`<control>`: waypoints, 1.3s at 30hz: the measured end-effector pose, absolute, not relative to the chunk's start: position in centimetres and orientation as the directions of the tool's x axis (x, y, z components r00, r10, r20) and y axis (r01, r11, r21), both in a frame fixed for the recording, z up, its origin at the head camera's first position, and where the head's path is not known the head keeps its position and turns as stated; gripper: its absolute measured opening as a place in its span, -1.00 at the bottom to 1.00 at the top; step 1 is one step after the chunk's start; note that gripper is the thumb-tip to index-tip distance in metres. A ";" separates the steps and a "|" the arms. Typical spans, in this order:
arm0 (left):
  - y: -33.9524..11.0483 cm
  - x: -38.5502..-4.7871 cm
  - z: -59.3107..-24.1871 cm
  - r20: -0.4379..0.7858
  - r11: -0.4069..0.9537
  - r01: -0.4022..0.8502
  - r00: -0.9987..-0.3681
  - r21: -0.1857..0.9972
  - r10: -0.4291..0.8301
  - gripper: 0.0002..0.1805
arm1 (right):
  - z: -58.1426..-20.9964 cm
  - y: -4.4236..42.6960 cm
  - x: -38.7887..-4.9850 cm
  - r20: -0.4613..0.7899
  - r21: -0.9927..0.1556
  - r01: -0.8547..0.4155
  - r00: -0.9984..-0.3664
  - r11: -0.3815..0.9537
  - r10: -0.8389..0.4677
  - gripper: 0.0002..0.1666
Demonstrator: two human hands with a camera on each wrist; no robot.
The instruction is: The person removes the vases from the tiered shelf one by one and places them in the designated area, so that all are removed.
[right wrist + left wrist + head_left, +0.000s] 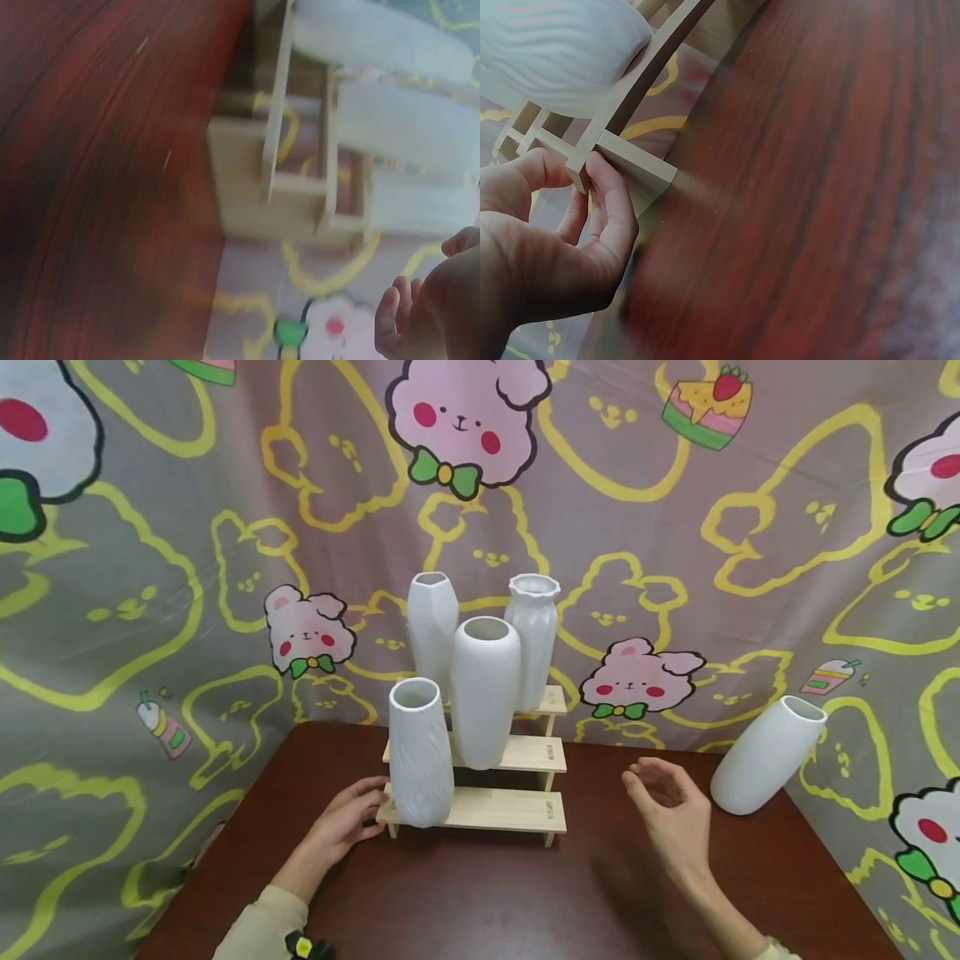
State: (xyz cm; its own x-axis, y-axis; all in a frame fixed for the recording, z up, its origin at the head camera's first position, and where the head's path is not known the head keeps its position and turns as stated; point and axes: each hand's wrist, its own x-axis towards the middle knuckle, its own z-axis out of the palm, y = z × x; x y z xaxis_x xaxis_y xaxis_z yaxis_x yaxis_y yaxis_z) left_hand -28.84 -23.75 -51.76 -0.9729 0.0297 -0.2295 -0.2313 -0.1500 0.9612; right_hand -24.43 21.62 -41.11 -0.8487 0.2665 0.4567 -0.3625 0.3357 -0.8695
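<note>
My left hand [341, 822] pinches the left end of the lowest step of a three-tier wooden stand [502, 810]; the left wrist view shows thumb and fingers on the plank's end [580, 169]. A white vase with wavy relief [422, 768] stands at that step's left. On the middle step is a taller smooth white vase [486, 693]. The top step bears a faceted vase [432, 627] and a ruffled-rim vase [532, 643], both partly hidden. My right hand [678, 827] hovers right of the stand, fingers loosely curved, holding nothing.
Another smooth white vase [768, 756] is at the table's far right, beyond my right hand, and looks slanted to the right. Everything is on a dark red-brown table [510, 902]. A patterned cloth [622, 535] hangs behind and along both sides.
</note>
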 end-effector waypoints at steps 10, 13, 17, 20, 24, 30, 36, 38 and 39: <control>-24.2 -28.5 -52.4 -0.244 -0.185 -0.254 -0.967 0.949 0.076 -0.45 | -40.8 13.2 -24.4 0.403 -0.912 -0.385 -0.904 0.141 0.145 -0.67; -23.9 -28.2 -52.7 -0.250 -0.187 -0.262 -0.964 0.947 0.089 -0.44 | -42.1 11.4 -24.9 0.384 -0.923 -0.381 -0.921 0.060 0.061 -0.68; -23.9 -28.2 -52.7 -0.236 -0.183 -0.248 -0.968 0.951 0.085 -0.43 | -42.6 8.2 -25.3 0.373 -0.928 -0.372 -0.926 -0.028 -0.052 -0.61; -24.0 -28.5 -52.4 -0.222 -0.181 -0.233 -0.972 0.955 0.078 -0.44 | -42.3 5.8 -25.1 0.366 -0.930 -0.363 -0.925 -0.048 -0.098 -0.51; -24.0 -28.8 -52.2 -0.215 -0.185 -0.223 -0.975 0.957 0.061 -0.45 | -41.8 3.4 -24.7 0.367 -0.927 -0.373 -0.924 0.036 -0.110 -0.34; -23.7 -29.0 -52.1 -0.212 -0.187 -0.216 -0.976 0.958 0.040 -0.47 | -41.9 1.5 -24.3 0.330 -0.915 -0.350 -0.936 0.203 -0.125 -0.08; -23.7 -28.9 -52.2 -0.226 -0.187 -0.227 -0.974 0.956 0.030 -0.46 | -42.4 0.1 -24.5 0.331 -0.905 -0.358 -0.932 0.230 -0.146 -0.09; -23.8 -28.8 -52.2 -0.232 -0.187 -0.233 -0.972 0.954 0.025 -0.46 | -42.7 -0.4 -24.5 0.344 -0.904 -0.367 -0.929 0.222 -0.134 -0.10; -23.9 -28.7 -52.3 -0.235 -0.184 -0.235 -0.972 0.954 0.022 -0.46 | -42.9 -0.7 -24.5 0.353 -0.902 -0.373 -0.927 0.219 -0.126 -0.10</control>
State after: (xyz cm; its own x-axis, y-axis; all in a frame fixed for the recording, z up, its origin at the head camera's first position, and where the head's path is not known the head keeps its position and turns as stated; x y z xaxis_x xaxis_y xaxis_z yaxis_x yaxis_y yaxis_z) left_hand -28.71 -23.86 -52.28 -0.9717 0.0221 -0.2351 -0.2351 -0.1843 0.9543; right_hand -24.47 -0.67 -42.86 -0.9272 -0.1258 0.3528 -0.3728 0.2191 -0.9017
